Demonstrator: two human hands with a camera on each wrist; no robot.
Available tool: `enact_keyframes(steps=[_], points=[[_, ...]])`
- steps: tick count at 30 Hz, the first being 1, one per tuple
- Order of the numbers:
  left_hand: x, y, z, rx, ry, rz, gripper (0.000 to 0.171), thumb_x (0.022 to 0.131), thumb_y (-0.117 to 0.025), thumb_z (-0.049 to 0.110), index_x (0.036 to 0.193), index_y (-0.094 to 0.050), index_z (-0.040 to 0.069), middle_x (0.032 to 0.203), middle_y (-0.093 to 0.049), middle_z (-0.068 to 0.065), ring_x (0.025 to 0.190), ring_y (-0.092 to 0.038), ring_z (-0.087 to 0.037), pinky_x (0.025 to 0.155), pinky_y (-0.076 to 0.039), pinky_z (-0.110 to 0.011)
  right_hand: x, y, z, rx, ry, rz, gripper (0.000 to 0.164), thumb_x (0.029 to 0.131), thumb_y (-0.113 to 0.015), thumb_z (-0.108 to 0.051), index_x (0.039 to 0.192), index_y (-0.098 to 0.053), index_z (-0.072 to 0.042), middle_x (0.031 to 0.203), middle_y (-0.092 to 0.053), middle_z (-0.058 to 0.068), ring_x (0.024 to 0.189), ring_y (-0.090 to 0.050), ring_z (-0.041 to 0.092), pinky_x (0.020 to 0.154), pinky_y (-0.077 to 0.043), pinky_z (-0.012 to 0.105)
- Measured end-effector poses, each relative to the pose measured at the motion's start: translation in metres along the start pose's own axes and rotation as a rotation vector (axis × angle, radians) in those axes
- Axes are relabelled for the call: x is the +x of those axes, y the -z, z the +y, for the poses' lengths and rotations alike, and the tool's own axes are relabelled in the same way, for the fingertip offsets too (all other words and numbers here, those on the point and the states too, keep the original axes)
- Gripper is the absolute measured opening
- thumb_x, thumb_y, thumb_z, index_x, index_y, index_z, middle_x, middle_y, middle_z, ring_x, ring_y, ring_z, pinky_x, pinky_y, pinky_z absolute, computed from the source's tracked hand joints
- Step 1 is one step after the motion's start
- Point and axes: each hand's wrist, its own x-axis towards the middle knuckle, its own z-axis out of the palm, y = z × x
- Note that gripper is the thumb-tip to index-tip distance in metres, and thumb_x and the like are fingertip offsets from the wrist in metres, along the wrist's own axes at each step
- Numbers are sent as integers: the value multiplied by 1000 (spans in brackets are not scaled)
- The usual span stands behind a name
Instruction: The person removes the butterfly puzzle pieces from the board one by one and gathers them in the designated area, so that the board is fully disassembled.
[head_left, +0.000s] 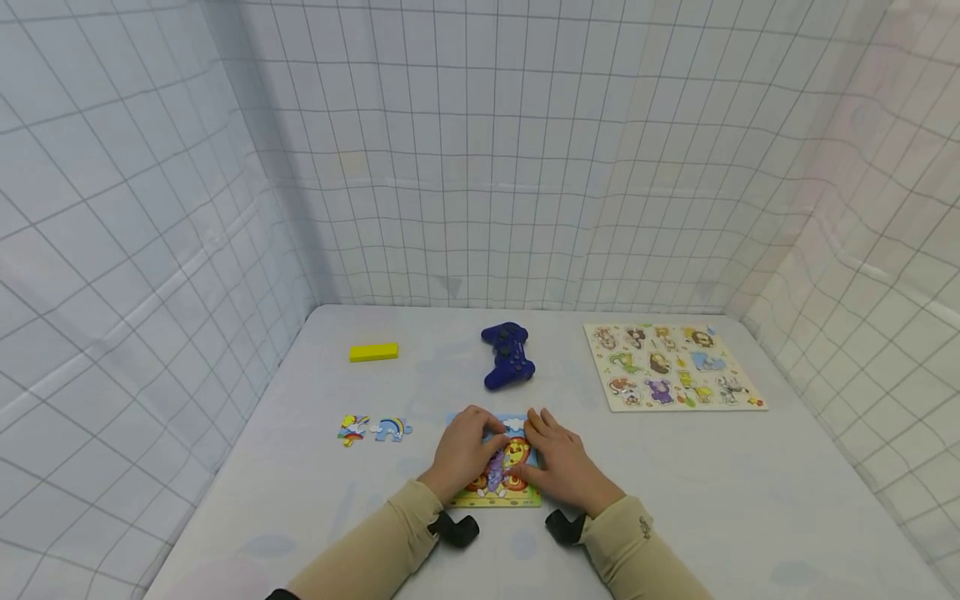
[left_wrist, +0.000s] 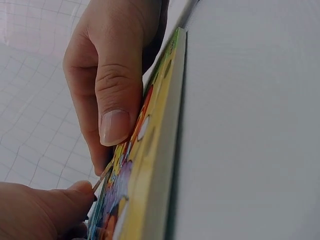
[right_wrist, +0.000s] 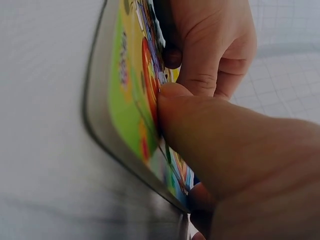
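A jigsaw puzzle board [head_left: 495, 502] with a cartoon bear picture lies in front of me, under both hands. My left hand [head_left: 463, 450] is over its left half with fingers curled. In the left wrist view that hand pinches a thin puzzle piece [left_wrist: 103, 175], tilted up from the picture; most of the piece is hidden. My right hand [head_left: 566, 462] rests along the board's right side, fingers fairly straight. Its thumb [right_wrist: 175, 107] touches the picture, and its fingertips are at the upper right edge.
Two loose puzzle pieces [head_left: 352, 427] lie left of the board. Farther back are a yellow block [head_left: 374, 352] and a dark blue game controller [head_left: 510, 357]. An animal puzzle board [head_left: 671, 371] lies at the back right. Gridded white cloth [head_left: 487, 167] walls the table's back and sides.
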Motion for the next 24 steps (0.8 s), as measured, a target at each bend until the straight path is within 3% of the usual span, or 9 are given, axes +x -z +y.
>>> enact_keyframes(steps=[6, 10, 19, 24], points=[[-3, 10, -7, -81, -6, 7, 8, 98, -73, 25, 101, -70, 18, 110, -62, 0, 96, -58, -13, 86, -51, -37, 0, 1, -1, 15, -14, -15, 89, 95, -65, -60, 157, -38, -2, 168, -25, 16, 158, -16, 38, 117, -26, 64], [-7, 24, -16, -104, 2, 75, 7, 96, -74, 25, 100, -73, 19, 113, -64, -1, 108, -59, -20, 96, -50, -44, -1, 0, -1, 25, -19, -24, 89, 95, -66, -59, 157, -37, -3, 169, -24, 15, 158, -14, 36, 118, -25, 63], [-24, 71, -69, -30, 102, 220, 15, 95, -77, 24, 102, -76, 11, 124, -66, -8, 120, -56, -32, 106, -43, -51, -1, 0, 0, 24, -8, -36, 90, 96, -64, -60, 157, -36, -2, 169, -23, 15, 158, -14, 36, 119, -25, 61], [-31, 87, -84, 9, 120, 244, 16, 94, -77, 21, 100, -77, 6, 123, -67, -14, 120, -55, -39, 105, -41, -55, -2, 0, 1, 11, -17, -29, 89, 96, -64, -60, 158, -35, -3, 170, -22, 12, 159, -14, 33, 120, -25, 60]])
